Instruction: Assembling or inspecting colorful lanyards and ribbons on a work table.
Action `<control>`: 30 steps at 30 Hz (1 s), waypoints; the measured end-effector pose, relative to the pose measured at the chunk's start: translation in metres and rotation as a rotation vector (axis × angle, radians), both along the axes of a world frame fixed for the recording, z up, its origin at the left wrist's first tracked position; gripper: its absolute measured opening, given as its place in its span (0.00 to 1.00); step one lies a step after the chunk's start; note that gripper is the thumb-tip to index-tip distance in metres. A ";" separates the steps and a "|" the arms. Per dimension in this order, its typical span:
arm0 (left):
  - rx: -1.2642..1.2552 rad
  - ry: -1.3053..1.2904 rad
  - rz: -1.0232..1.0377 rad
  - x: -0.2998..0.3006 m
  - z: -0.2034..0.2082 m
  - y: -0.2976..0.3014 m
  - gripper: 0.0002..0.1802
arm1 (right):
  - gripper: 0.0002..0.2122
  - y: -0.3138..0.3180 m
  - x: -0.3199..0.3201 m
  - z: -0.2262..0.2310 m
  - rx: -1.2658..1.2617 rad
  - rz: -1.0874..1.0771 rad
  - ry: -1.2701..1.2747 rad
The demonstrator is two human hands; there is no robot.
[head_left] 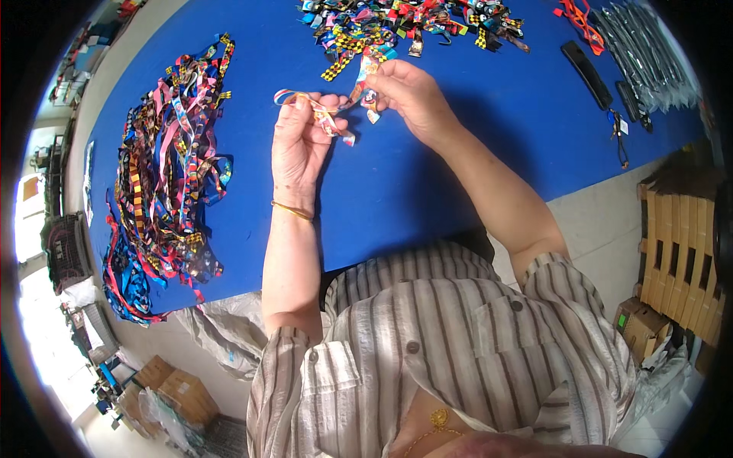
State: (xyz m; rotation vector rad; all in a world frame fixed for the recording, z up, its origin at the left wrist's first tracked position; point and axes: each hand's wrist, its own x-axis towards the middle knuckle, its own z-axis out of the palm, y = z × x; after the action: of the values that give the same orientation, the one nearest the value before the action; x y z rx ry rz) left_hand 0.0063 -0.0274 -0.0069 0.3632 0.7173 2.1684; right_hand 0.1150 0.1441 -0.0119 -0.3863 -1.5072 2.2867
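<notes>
Between my hands, above the blue table [366,183], is a colourful printed ribbon strap [324,119]. My left hand [296,141] pinches it, and a narrow loop of it sticks out past the thumb. My right hand [416,99] closes its thumb and fingers on another part of the strap; short ends hang below and one end rises above the fingertips. Whether both hands hold one single piece I cannot tell. Just beyond my hands lies a heap of short printed ribbon pieces [397,23]. To the left stretches a long pile of printed lanyards [164,168].
At the far right lie a stack of clear-wrapped packets [649,61], a long black object [586,75], an orange-red cord [586,27] and a small tagged item [620,137]. Cardboard boxes [183,397] stand on the floor at lower left; a slatted brown stack [679,252] stands at right.
</notes>
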 end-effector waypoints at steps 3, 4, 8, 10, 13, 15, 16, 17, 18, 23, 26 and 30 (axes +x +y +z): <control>-0.056 0.046 -0.058 -0.002 -0.003 0.000 0.10 | 0.06 0.000 0.001 -0.002 0.021 0.029 -0.017; -0.120 0.067 -0.065 -0.002 -0.002 0.000 0.10 | 0.06 -0.001 0.001 -0.001 0.012 0.048 -0.005; -0.191 0.095 -0.082 -0.001 0.001 0.000 0.10 | 0.06 -0.001 0.001 -0.002 0.002 0.119 0.010; -0.186 0.103 -0.078 -0.002 -0.001 -0.001 0.11 | 0.07 -0.004 0.001 -0.002 -0.007 0.115 0.009; -0.160 0.070 -0.076 -0.002 -0.002 -0.002 0.11 | 0.09 -0.006 -0.001 -0.002 -0.022 0.104 -0.012; -0.138 0.029 -0.077 0.000 0.000 -0.001 0.10 | 0.09 -0.004 -0.001 -0.002 -0.027 0.099 -0.033; -0.097 -0.030 -0.058 0.003 0.002 -0.001 0.09 | 0.09 -0.004 -0.001 -0.002 -0.025 0.100 -0.034; -0.055 -0.089 -0.039 0.004 0.003 -0.001 0.09 | 0.09 -0.004 -0.002 -0.002 -0.023 0.101 -0.035; -0.053 -0.089 -0.033 0.003 0.001 -0.001 0.09 | 0.09 -0.004 -0.002 -0.003 -0.021 0.107 -0.036; -0.045 -0.040 -0.093 0.001 -0.001 0.001 0.09 | 0.09 -0.007 -0.001 0.003 0.011 0.104 -0.071; -0.074 -0.010 -0.078 0.000 -0.003 0.003 0.09 | 0.08 -0.011 0.001 0.009 0.055 0.100 -0.080; -0.177 0.062 -0.038 0.005 0.000 0.007 0.10 | 0.07 -0.011 0.003 0.008 0.137 0.159 -0.079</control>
State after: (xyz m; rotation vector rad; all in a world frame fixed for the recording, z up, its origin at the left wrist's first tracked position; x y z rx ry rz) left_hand 0.0108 -0.0205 -0.0072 0.3496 0.9222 2.0474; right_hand 0.1184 0.1335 -0.0040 -0.3325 -1.7816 2.2928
